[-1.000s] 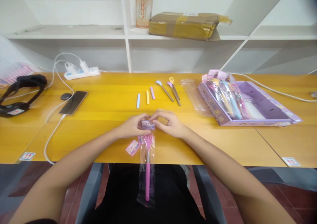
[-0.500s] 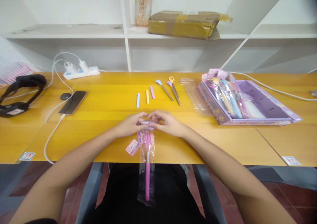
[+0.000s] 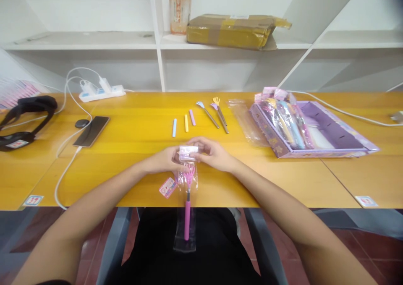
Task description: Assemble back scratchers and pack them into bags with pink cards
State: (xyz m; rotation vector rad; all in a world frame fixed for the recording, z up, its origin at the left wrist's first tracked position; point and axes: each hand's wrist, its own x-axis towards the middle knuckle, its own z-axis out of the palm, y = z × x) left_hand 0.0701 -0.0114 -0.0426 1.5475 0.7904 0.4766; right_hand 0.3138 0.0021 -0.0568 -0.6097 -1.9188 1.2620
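Note:
Between my hands is a clear plastic bag (image 3: 180, 234) with a pink back scratcher (image 3: 187, 220) inside, its claw end up and its handle hanging past the table edge. A folded printed card (image 3: 186, 150) sits at the top of the bag. My left hand (image 3: 165, 160) is closed on the bag's left side, thumb near the claw. My right hand (image 3: 215, 155) pinches the card's right end, its thumb on the front. A loose pink card (image 3: 168, 187) lies just below my left hand. Part of the fingers behind the card is hidden.
Beyond my hands lie a blue tube (image 3: 174, 128), a yellow tube (image 3: 186, 123), a purple tube (image 3: 192, 117) and several metal scratcher rods (image 3: 221, 116). A purple box (image 3: 327, 152) with bagged scratchers stands right. Left are a phone (image 3: 92, 131), cables and a power strip (image 3: 102, 92).
The card at the bag's top has tilted up and now shows its printed face. My left thumb has moved down toward the claw, and the bagged scratcher's lower end has risen.

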